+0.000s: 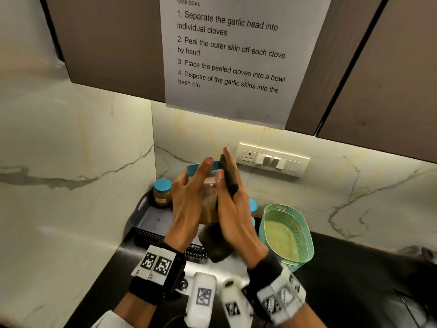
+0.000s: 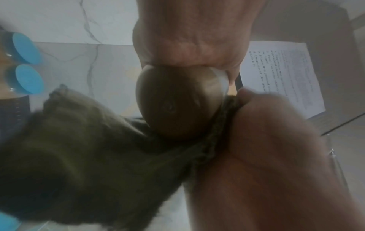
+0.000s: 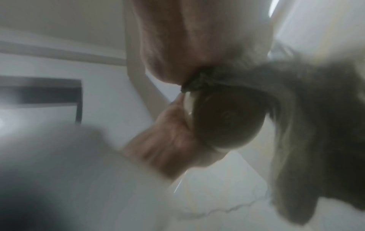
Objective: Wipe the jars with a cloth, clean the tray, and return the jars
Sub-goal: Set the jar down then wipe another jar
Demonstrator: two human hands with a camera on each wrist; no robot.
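My left hand (image 1: 189,200) grips a clear jar (image 1: 208,197) with a blue lid (image 1: 195,168), held up above the dark tray (image 1: 151,218). My right hand (image 1: 234,209) lies flat with straight fingers and presses a dark green cloth (image 1: 216,245) against the jar's right side; a strip of cloth shows between its fingers and the rest hangs below. In the left wrist view the jar's brown base (image 2: 173,106) sits between both palms with the cloth (image 2: 79,148) beside it. The right wrist view shows the same base (image 3: 227,118) and the cloth (image 3: 316,125), blurred.
A small blue-lidded jar (image 1: 162,192) stands in the tray's back left corner. More blue lids (image 1: 253,207) peek out behind my right hand. A green basket (image 1: 288,233) stands on the black counter to the right. A switch plate (image 1: 272,159) is on the marble wall.
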